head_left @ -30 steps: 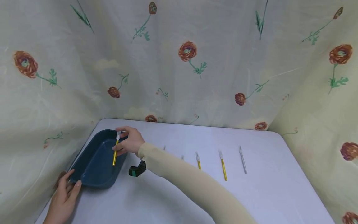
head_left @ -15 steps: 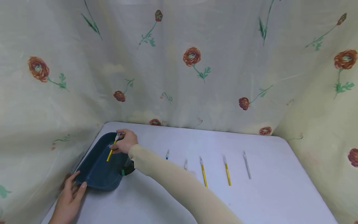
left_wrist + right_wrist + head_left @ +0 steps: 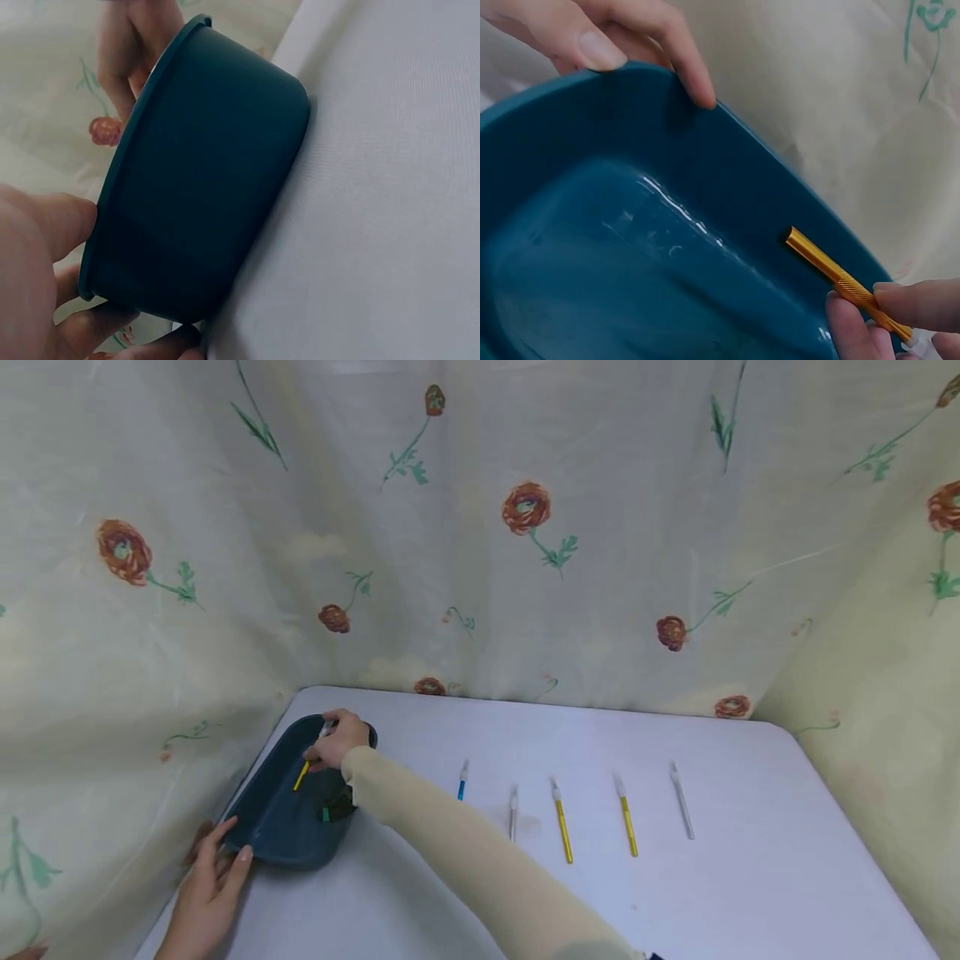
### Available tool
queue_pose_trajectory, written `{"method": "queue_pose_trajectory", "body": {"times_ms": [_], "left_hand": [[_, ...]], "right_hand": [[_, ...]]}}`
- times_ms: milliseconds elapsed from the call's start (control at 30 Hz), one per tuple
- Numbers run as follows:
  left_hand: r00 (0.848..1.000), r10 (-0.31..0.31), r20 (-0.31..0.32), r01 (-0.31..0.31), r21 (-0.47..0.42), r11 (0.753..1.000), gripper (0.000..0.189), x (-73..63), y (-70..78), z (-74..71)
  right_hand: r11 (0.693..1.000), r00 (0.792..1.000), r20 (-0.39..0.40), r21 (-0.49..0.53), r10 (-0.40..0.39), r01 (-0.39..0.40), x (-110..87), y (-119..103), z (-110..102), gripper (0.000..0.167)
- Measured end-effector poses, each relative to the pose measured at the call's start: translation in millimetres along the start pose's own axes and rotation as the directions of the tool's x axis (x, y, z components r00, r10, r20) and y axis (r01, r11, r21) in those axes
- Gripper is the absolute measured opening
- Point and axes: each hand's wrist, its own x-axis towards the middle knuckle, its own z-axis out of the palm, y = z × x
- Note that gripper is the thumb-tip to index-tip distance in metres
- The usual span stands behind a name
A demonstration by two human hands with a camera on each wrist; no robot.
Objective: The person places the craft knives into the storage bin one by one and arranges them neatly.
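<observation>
- Left hand (image 3: 204,893): grips the rim of the dark teal, round-cornered plastic basin (image 3: 202,172).
- Right hand (image 3: 339,743): thumb and fingers pinch a gold metal pen-shaped tool with a clear cap (image 3: 821,260), held tilted over the basin's inside, not yet released.
- Left to handle, it seems: five similar capped tools in a row on the white table (image 3: 750,877): blue (image 3: 462,785), silver (image 3: 513,817), gold (image 3: 562,827), gold (image 3: 628,822), silver (image 3: 682,806).
- Done: no tool shows in the basin, though the right hand hides its far end.
</observation>
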Motion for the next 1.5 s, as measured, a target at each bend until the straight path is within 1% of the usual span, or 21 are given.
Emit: {"method": "queue_pose_trajectory", "body": {"times_ms": [133, 267, 400, 467, 567, 667, 767, 867, 1033, 1267, 1300, 1367, 1500], "left_hand": [[1.000, -0.008, 0.003, 0.008, -0.006, 1.000, 0.067, -0.2, -0.4, -0.8], [0.998, -0.035, 0.045, 0.036, -0.020, 0.999, 0.070, -0.2, -2.8, -5.4], [0.995, -0.056, 0.088, 0.060, -0.034, 0.998, 0.074, 1.3, -3.9, -7.7], [0.995, -0.052, 0.090, 0.055, -0.037, 0.998, 0.074, 2.1, -3.1, -7.0], [0.995, -0.060, 0.084, 0.063, -0.026, 0.998, 0.074, 4.5, -0.3, -5.0], [0.995, -0.062, 0.072, 0.064, -0.022, 0.998, 0.074, 5.5, 1.3, -3.9], [0.996, -0.059, 0.067, 0.062, -0.036, 0.997, 0.073, 5.9, 1.1, -2.4], [0.995, -0.061, 0.074, 0.066, -0.062, 0.996, 0.072, 5.3, 0.3, 0.3], [0.994, -0.079, 0.082, 0.084, -0.064, 0.994, 0.074, 3.9, -0.6, 2.7], [0.994, -0.078, 0.081, 0.081, -0.040, 0.996, 0.073, 5.6, -0.9, -0.5], [0.994, -0.079, 0.080, 0.082, -0.034, 0.996, 0.074, 5.9, -1.4, -1.3], [0.993, -0.086, 0.083, 0.089, -0.031, 0.996, 0.075, 6.5, -2.5, -2.9], [0.992, -0.091, 0.088, 0.095, -0.039, 0.995, 0.075, 6.7, -3.5, -4.6]], "right_hand": [[1.000, 1.000, -0.028, -0.031, 0.005, -0.006, 10.0, 10, 10, 0.066], [0.997, 0.999, -0.048, -0.081, 0.007, -0.011, 17.6, 22, 22, 0.064], [0.995, 0.997, -0.073, -0.103, 0.005, -0.013, 24.1, 31, 31, 0.060], [0.993, 0.997, -0.078, -0.118, -0.001, -0.009, 26.6, 34, 32, 0.059], [0.987, 0.997, -0.073, -0.159, -0.005, -0.007, 29.9, 35, 31, 0.058], [0.977, 0.998, -0.066, -0.214, -0.010, -0.004, 33.6, 37, 28, 0.059], [0.965, 0.997, -0.071, -0.262, -0.015, -0.004, 39.9, 42, 27, 0.061], [0.942, 0.996, -0.082, -0.334, -0.022, -0.006, 46.4, 48, 26, 0.062], [0.893, 0.996, -0.079, -0.449, -0.028, -0.010, 52.8, 55, 29, 0.060], [0.868, 0.997, -0.074, -0.497, -0.035, -0.006, 55.2, 55, 35, 0.057], [0.860, 0.997, -0.074, -0.510, -0.037, -0.006, 54.7, 55, 35, 0.056], [0.840, 0.997, -0.071, -0.543, -0.042, -0.003, 53.4, 52, 37, 0.051], [0.803, 0.997, -0.063, -0.595, -0.048, 0.001, 50.9, 49, 39, 0.033]]}}
